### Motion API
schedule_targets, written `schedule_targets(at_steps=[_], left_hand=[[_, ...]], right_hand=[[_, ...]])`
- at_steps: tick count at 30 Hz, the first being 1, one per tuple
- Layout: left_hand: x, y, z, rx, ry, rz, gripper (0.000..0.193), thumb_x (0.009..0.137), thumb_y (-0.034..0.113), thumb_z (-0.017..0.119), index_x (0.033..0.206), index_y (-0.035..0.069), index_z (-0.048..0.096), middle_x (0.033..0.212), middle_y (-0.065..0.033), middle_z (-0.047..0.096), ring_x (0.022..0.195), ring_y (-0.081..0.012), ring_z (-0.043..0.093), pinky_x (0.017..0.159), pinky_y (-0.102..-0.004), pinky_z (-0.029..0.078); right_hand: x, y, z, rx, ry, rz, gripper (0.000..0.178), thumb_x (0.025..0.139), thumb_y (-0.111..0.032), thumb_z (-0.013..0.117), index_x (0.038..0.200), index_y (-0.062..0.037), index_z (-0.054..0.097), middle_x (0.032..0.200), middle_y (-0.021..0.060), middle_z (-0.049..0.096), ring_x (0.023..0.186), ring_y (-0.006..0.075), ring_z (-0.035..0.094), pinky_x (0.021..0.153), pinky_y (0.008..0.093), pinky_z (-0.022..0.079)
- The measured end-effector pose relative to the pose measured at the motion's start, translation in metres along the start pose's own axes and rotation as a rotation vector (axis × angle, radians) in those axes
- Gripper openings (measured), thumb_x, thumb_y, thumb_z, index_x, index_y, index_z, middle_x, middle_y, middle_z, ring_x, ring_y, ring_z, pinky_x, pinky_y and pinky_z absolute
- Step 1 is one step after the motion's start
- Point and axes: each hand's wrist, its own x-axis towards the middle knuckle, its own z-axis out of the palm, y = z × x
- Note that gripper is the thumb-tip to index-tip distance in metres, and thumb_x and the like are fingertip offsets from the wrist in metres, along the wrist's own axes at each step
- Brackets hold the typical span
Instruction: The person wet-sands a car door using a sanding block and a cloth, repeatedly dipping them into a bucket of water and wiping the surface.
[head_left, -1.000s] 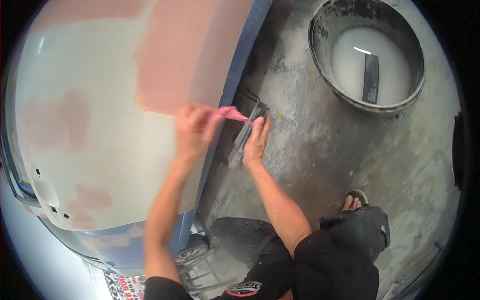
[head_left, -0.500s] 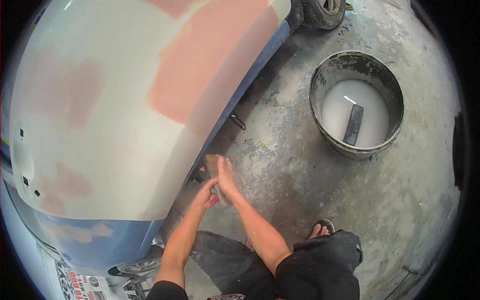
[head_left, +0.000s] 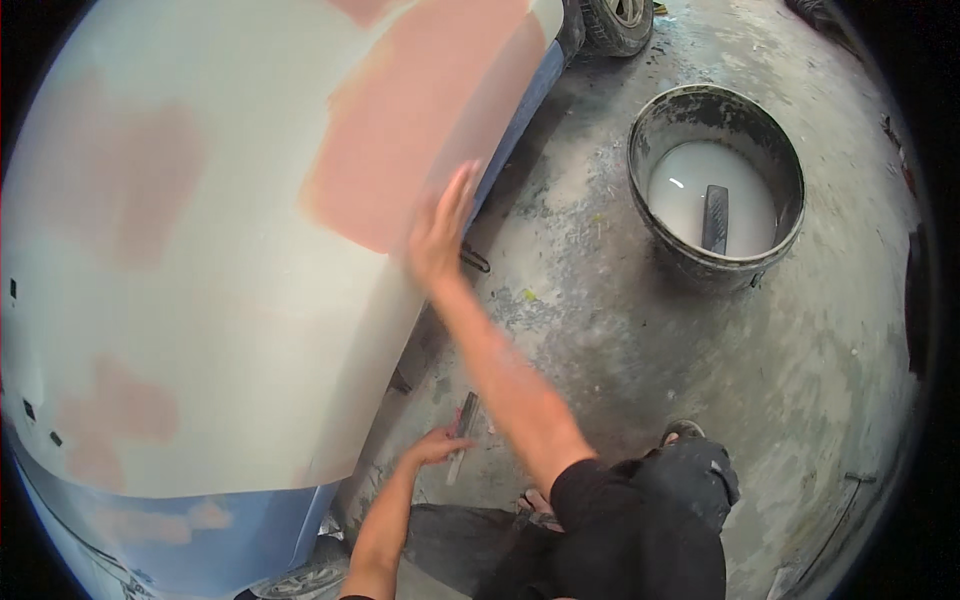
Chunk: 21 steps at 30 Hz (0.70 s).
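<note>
The pale car body panel fills the left side, with a large pink filler patch near its right edge. My right hand, slightly blurred, lies flat with fingers extended at that edge, beside the lower corner of the patch. Lower down, clear of the panel, my left hand is closed around a narrow sanding block, dark at its upper end and pale at its lower. A bit of pink shows by the fingers; what it is I cannot make out.
A dark bucket of cloudy whitish water stands on the stained concrete floor to the right, a dark oblong block leaning in it. A car wheel is at the top. A thin rod lies at lower right.
My hands were together at the block; now they are apart. The right has moved up and forward to the panel edge, and the left has dropped back with the block.
</note>
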Motion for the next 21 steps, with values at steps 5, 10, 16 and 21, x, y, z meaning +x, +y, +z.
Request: schedule_targets(at_steps=[5, 10, 16, 21], left_hand=[[0.011, -0.018, 0.01, -0.01, -0.192, 0.121, 0.061, 0.082, 0.056, 0.079, 0.113, 0.005, 0.067, 0.087, -0.0001, 0.061, 0.075, -0.01, 0.055, 0.063, -0.0296, 0.045], [0.021, -0.05, -0.012, 0.079, -0.217, -0.048, 0.082, 0.083, 0.055, 0.08, 0.141, 0.003, 0.054, 0.091, -0.0019, 0.061, 0.072, -0.0099, 0.056, 0.057, -0.0281, 0.044], [0.015, -0.051, -0.007, 0.0, -0.107, 0.101, 0.056, 0.086, 0.05, 0.079, 0.119, 0.008, 0.063, 0.071, 0.0049, 0.05, 0.052, -0.007, 0.042, 0.045, -0.027, 0.033], [0.02, -0.063, -0.004, -0.003, -0.139, 0.157, 0.053, 0.088, 0.044, 0.078, 0.123, 0.007, 0.063, 0.07, 0.0053, 0.049, 0.053, -0.0059, 0.042, 0.046, -0.0252, 0.032]], right_hand=[[0.151, 0.064, -0.033, -0.18, 0.012, 0.01, 0.08, 0.111, -0.046, 0.031, 0.162, 0.0066, 0.0, 0.171, 0.0269, -0.003, 0.16, 0.038, -0.005, 0.127, 0.0547, 0.005], [0.059, 0.029, -0.009, 0.028, 0.036, 0.022, 0.078, 0.111, -0.044, 0.031, 0.162, 0.0068, 0.001, 0.17, 0.0282, -0.001, 0.159, 0.0387, -0.004, 0.129, 0.0483, 0.003], [-0.062, -0.021, -0.003, 0.029, -0.037, 0.013, 0.079, 0.111, -0.045, 0.03, 0.163, 0.0043, -0.004, 0.17, 0.0289, -0.005, 0.159, 0.0408, -0.004, 0.128, 0.0502, 0.001], [-0.123, -0.036, 0.005, 0.048, -0.067, -0.051, 0.081, 0.111, -0.048, 0.028, 0.163, 0.0027, -0.007, 0.169, 0.0309, -0.007, 0.158, 0.0455, -0.004, 0.125, 0.0582, -0.002]])
